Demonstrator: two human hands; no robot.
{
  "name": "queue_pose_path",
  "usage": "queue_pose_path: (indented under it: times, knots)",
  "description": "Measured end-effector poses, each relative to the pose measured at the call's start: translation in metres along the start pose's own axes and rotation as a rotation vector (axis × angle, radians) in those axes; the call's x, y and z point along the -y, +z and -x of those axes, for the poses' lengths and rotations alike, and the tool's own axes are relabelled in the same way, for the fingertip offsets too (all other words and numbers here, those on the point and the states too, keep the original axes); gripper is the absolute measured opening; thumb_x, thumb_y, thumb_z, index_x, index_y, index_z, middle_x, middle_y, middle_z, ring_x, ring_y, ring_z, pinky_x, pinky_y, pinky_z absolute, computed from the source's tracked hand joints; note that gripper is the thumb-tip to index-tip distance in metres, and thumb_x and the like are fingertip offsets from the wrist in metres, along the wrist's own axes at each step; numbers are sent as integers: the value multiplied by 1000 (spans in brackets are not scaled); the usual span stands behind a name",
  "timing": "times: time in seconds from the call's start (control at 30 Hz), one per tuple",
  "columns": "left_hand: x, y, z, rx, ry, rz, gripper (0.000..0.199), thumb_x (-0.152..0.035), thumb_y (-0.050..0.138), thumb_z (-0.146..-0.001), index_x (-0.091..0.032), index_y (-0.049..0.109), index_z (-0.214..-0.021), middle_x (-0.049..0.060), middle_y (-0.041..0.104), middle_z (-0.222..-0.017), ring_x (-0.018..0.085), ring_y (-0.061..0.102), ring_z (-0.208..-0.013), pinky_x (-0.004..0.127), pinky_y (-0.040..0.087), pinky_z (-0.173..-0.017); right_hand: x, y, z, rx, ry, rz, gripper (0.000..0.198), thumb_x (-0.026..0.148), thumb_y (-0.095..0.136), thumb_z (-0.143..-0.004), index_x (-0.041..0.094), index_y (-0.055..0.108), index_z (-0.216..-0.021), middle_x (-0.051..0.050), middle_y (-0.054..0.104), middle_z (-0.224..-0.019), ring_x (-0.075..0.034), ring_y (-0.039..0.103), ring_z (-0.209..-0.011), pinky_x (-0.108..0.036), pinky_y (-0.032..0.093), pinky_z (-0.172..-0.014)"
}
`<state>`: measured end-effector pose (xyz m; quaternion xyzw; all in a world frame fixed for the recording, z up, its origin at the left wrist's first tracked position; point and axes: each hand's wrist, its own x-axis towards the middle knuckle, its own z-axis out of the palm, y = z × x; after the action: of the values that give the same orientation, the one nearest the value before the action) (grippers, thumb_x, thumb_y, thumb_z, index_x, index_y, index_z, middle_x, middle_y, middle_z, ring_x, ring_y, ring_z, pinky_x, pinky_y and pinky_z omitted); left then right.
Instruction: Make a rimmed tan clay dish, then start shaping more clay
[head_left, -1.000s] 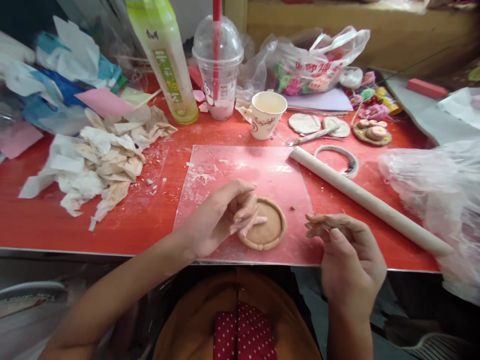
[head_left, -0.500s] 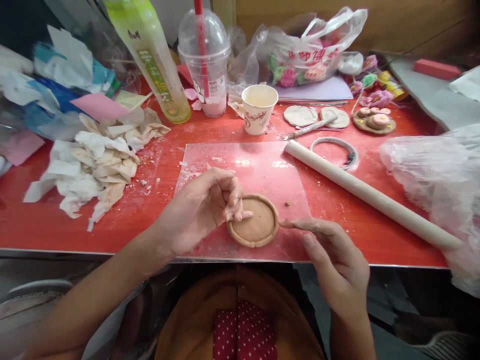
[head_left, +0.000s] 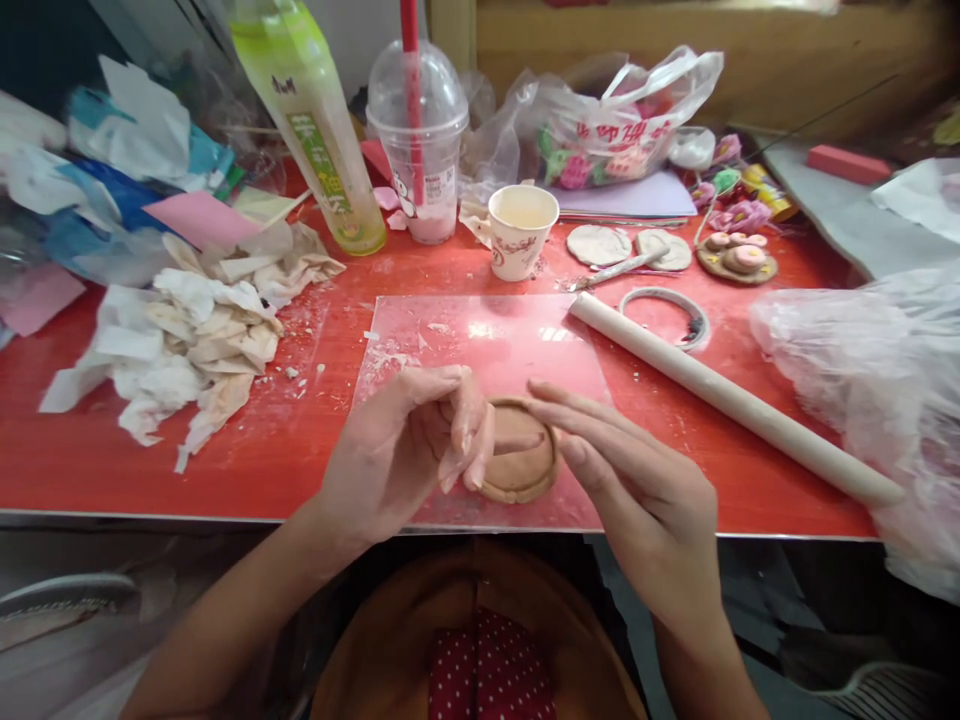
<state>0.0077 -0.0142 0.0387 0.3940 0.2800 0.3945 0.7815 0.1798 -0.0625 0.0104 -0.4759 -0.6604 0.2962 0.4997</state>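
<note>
Head view takes in a red table (head_left: 262, 475) with a clear sheet (head_left: 499, 350) at its near edge, perhaps keeping the surface clean. A pale roller (head_left: 735, 397) slants away from the sheet's far right corner, seemingly parked aside. The right hand (head_left: 641, 490) holds its fingers straight and close together, thumb apart. The left hand (head_left: 397, 450) curls its fingers inward; whether they pinch anything cannot be told. Between the hands, near the sheet's near edge, lies a rimmed clay disc (head_left: 523, 468), perhaps set there so both reach it.
</note>
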Motion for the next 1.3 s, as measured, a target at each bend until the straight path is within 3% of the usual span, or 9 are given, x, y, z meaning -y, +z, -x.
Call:
queue_pose_path:
  times: [0.1,0.3,0.43,0.53,0.6,0.7,0.83,1.13,1.3]
  knots:
    - [1,1,1,-5,36,-5,38,-34,41,-85,-19,51,-52,-2,39,-38,11,46,-44,29,50,-61,2,4,-5,53,95,-145,28,19,53,-90,33,68,-107,4,68,-113,-17,63,-106,-38,50,-98]
    - [4,-6,7,3,72,59,38,-32,39,-87,-18,53,-54,-1,42,-41,12,47,-48,36,53,-76,-5,10,5,10,237,-393,29,22,44,-95,32,70,-102,3,72,-101,-18,66,-100,-38,54,-91]
    - [6,-21,17,-159,213,107,36,-27,41,-87,-18,49,-53,-2,39,-41,10,47,-49,30,52,-80,-16,-3,11,18,22,47,31,17,47,-92,30,65,-113,1,64,-121,-19,57,-117,-40,46,-101]
    - [9,-33,22,-290,240,268,35,-25,42,-88,-18,42,-54,-5,28,-40,7,41,-46,23,51,-73,-29,-13,11,202,-179,444,35,21,50,-90,26,59,-123,-4,43,-143,-24,34,-136,-49,33,-110]
    - [10,-39,23,-328,226,361,33,-24,43,-88,-18,38,-56,-6,23,-42,7,37,-45,21,50,-66,-37,-16,10,326,-272,577,38,26,49,-90,26,55,-128,-3,34,-149,-26,23,-140,-56,25,-112]
    - [10,-42,22,-330,217,398,31,-23,43,-87,-19,35,-57,-7,20,-43,7,35,-44,20,48,-60,-42,-18,7,412,-332,624,42,35,46,-92,31,47,-133,0,26,-152,-28,15,-142,-62,18,-111]
    - [11,-41,22,-313,190,404,33,-24,43,-87,-18,32,-57,-7,20,-42,6,34,-44,19,47,-59,-43,-18,7,372,-286,624,42,39,41,-93,34,45,-135,3,17,-154,-29,10,-143,-62,18,-111]
    - [13,-41,25,-233,207,510,33,-23,41,-88,-17,36,-57,-6,26,-42,6,36,-46,19,45,-61,-43,-21,12,461,-379,577,53,52,36,-91,32,37,-141,0,21,-154,-30,11,-143,-63,10,-112]
    - [13,-42,25,-233,222,516,32,-24,41,-89,-17,38,-57,-6,27,-42,7,36,-46,19,45,-62,-44,-20,10,430,-305,593,57,52,31,-93,25,36,-142,-3,17,-155,-31,6,-143,-61,10,-113]
